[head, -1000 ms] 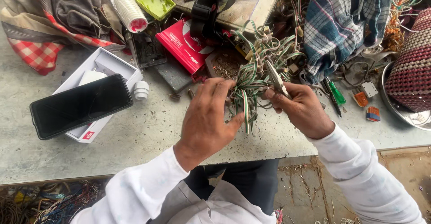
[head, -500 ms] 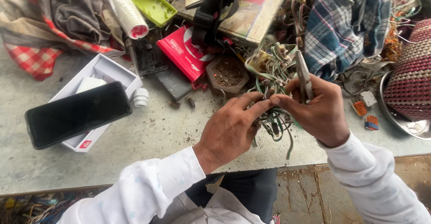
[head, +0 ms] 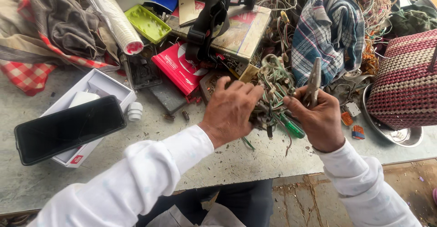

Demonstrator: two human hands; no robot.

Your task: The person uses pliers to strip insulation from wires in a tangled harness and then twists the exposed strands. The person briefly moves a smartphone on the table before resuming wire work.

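Green and white wires make a messy, knotted bundle of wires (head: 273, 95), held just above the grey tabletop (head: 227, 158) between both hands. Its loops stick up and thin ends hang down. The left hand (head: 230, 111) has its grip closed on the bundle's near side. The right hand (head: 318, 120) has its grip closed around metal pliers (head: 313, 83), which point up, right beside the wires. A green-handled screwdriver (head: 291, 129) lies under the bundle.
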